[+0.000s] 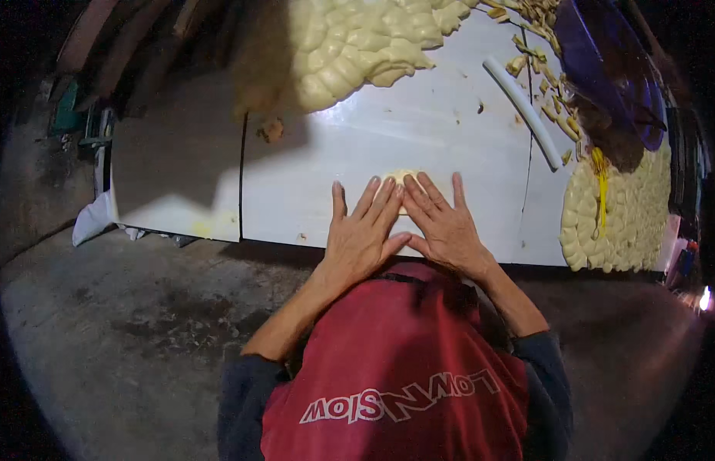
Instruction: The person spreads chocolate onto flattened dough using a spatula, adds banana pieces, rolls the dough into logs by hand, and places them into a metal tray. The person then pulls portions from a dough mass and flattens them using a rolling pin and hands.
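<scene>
Both my hands lie flat on a white table (296, 192), fingers stretched out and side by side. My left hand (361, 234) and my right hand (442, 227) press down on a small pale piece of dough (404, 177). Only its far edge shows beyond my fingertips; the rest is hidden under my fingers. A big heap of shaped pale dough pieces (357, 46) lies at the far side of the table, beyond my hands.
A white tube-like rod (523, 107) lies to the right. Farther right, a round layer of shaped dough pieces (619, 223) with a yellow strip, a purple basin (611, 69) and dough scraps (538, 61). A grey concrete floor (142, 323) lies below the table's near edge.
</scene>
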`<state>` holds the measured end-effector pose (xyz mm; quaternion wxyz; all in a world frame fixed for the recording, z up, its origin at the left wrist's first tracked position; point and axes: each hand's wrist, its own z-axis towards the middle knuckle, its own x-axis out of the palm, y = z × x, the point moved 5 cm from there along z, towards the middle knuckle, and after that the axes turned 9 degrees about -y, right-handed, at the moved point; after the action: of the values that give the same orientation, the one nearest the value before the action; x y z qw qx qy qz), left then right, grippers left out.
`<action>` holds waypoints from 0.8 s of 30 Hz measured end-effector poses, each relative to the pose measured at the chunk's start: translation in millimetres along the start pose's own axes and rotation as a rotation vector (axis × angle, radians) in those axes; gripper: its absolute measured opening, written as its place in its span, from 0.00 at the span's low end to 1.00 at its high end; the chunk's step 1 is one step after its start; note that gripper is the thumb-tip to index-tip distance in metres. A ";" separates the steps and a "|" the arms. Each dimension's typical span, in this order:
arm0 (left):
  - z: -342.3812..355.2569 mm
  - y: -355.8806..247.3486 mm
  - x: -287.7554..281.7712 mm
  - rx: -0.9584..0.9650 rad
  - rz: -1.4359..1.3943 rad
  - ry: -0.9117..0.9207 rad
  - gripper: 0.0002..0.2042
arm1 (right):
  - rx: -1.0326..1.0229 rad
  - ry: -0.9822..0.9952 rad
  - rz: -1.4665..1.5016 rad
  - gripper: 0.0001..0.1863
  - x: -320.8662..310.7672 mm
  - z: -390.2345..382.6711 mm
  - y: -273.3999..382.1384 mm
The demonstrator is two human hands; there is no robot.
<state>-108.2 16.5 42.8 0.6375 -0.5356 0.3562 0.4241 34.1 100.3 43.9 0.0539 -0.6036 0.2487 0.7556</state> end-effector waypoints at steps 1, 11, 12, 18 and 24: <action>12.6 0.2 1.0 0.009 -0.014 0.026 0.39 | 0.032 0.011 -0.076 0.39 -2.9 0.0 -1.8; -11.1 -22.6 15.2 -0.023 0.040 0.100 0.41 | 0.588 -0.627 -0.275 0.32 -89.5 -25.7 -133.9; -13.2 -23.1 18.6 -0.001 0.051 0.086 0.41 | 0.576 -0.596 -0.397 0.32 -85.6 -31.1 -159.3; -13.9 -18.6 4.5 -0.018 -0.023 0.084 0.39 | 0.688 -0.452 -0.264 0.21 -74.4 -31.2 -203.9; -13.5 -0.8 -23.9 -0.034 0.066 -0.343 0.35 | 0.261 -0.271 0.094 0.25 -68.2 -11.0 -77.3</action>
<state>-116.7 -0.7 62.5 0.6655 -0.4541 0.2525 0.5358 91.4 177.7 82.3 0.1294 -0.4720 0.3628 0.7930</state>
